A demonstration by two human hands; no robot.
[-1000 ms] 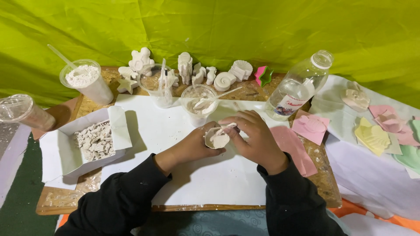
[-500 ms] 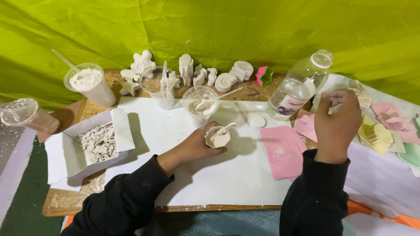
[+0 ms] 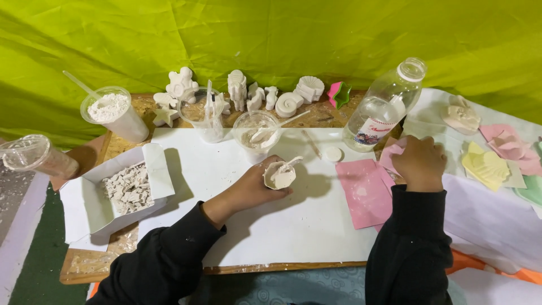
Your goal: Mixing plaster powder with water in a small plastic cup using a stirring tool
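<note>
- A green cloth backdrop (image 3: 282,39) closes off the whole far side, right behind the table's far edge.
- The white work sheet (image 3: 293,226) covers the middle of the wooden board; its near half is bare, the widest open room in the scene.
- A white paper box of broken plaster bits (image 3: 127,189) sits at the sheet's left edge, overlapping it.
- A clear plastic bottle (image 3: 384,107) stands tilted at the sheet's far right corner.
- A pink sheet (image 3: 364,189) lies over the work sheet's right edge.
- A cup of white powder (image 3: 113,113) stands far left; a clear mixing cup (image 3: 257,133) with a stick stands far centre.
- The left hand (image 3: 251,189) curls closed around a small white cup of plaster (image 3: 280,175), mid-sheet, a stick standing in it.
- The right hand (image 3: 420,164) rests knuckles-up on pink paper just right of the bottle; its fingers are bent under, and whether it grips anything cannot be told.
- White plaster figures (image 3: 237,90) line the far edge.
</note>
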